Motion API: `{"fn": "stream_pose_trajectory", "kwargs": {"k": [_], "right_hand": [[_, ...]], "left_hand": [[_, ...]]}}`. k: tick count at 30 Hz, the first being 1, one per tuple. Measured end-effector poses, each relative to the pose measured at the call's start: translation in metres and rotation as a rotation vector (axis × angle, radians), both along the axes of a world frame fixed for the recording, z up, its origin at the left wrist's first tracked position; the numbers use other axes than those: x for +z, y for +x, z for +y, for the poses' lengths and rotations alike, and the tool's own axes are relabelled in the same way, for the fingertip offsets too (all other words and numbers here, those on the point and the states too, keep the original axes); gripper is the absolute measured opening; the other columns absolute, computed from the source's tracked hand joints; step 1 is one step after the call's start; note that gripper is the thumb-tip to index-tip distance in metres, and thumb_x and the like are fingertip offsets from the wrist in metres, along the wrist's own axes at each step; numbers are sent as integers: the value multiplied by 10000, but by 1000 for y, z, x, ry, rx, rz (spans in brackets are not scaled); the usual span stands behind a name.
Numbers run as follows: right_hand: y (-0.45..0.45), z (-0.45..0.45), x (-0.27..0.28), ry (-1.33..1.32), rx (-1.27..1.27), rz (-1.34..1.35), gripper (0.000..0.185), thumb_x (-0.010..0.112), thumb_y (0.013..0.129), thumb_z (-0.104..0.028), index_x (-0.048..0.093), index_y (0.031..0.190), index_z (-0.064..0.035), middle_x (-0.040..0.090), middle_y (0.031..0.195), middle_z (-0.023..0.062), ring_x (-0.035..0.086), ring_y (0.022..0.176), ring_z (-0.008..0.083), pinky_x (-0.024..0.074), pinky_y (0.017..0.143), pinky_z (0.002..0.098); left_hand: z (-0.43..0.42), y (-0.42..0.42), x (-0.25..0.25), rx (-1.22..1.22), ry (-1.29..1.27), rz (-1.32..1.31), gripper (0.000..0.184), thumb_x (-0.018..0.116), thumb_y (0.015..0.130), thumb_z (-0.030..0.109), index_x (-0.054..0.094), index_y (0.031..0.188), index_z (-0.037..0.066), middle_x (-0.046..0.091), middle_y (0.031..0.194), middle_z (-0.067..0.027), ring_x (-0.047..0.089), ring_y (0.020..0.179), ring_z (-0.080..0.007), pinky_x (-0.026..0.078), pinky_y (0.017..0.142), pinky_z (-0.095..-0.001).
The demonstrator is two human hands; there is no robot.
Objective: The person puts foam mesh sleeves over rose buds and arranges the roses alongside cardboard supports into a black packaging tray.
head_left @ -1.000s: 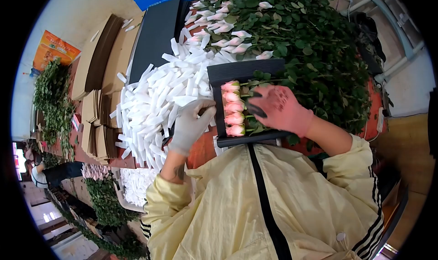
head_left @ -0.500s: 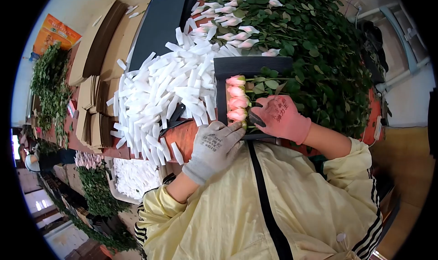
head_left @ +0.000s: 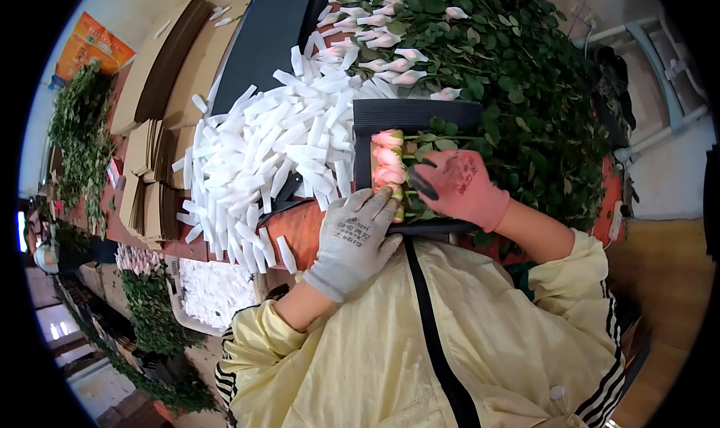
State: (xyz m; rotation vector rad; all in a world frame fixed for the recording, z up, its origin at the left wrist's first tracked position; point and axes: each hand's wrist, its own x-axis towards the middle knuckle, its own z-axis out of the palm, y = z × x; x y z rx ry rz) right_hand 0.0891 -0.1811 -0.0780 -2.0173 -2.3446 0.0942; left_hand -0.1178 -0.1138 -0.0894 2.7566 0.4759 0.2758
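My left hand (head_left: 354, 231), in a light grey glove, lies with its fingers stretched over the lower end of a row of pink roses (head_left: 388, 158). The fingertips touch the lowest blooms and partly hide them. My right hand (head_left: 456, 188), in a pink glove with dark finger pads, is curled beside the rose necks, over the stems. Its fingers are bent together, and what they hold is hidden. The roses lie side by side on a black corrugated sheet (head_left: 416, 111), with blooms to the left and leafy stems to the right.
A heap of white foam sleeves (head_left: 277, 150) lies left of the roses, with a black-handled tool (head_left: 286, 195) among them. Sleeved roses (head_left: 386, 39) and a mass of leafy stems (head_left: 532, 120) fill the back and right. Cardboard pieces (head_left: 150, 154) stand at left; a sleeve-filled basket (head_left: 214, 297) sits below.
My left hand has moved slightly up along the row, its fingers further over the lower blooms. My right hand has shifted slightly and remains beside the rose necks.
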Motion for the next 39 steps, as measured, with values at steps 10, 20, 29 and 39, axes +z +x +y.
{"fn": "stream_pose_trajectory", "kwargs": {"k": [10,20,29,39], "right_hand": [[3,12,-34,254,119,-106,237,579,718,-227,529,897,-81,556,873,85,584,799,228,436,664,341],[-2,18,-25,34,67,-138,157,549,725,-179,515,832,-70,554,843,90,588,752,221,455,608,349],[1,17,-30,101,101,-171,136,540,731,-191,506,804,-82,536,789,70,583,748,225,446,592,364],[0,22,-23,82,132,-119,143,565,706,-177,509,801,-88,544,778,69,579,722,231,426,603,362]], "left_hand": [[2,-1,2,-38,-28,46,560,636,744,360,529,1199,51,489,1281,-93,442,1158,-251,358,941,-413],[72,-15,-57,68,-391,-248,554,723,693,238,570,1196,65,503,1280,-178,460,1186,-335,352,993,-404],[75,-3,-85,-21,-393,-54,893,779,648,412,383,1377,82,216,1463,-249,230,1350,-390,221,1089,-432],[80,-5,-98,-51,-555,-112,987,770,632,397,272,1430,98,148,1462,-296,189,1356,-414,198,1096,-427]]}}
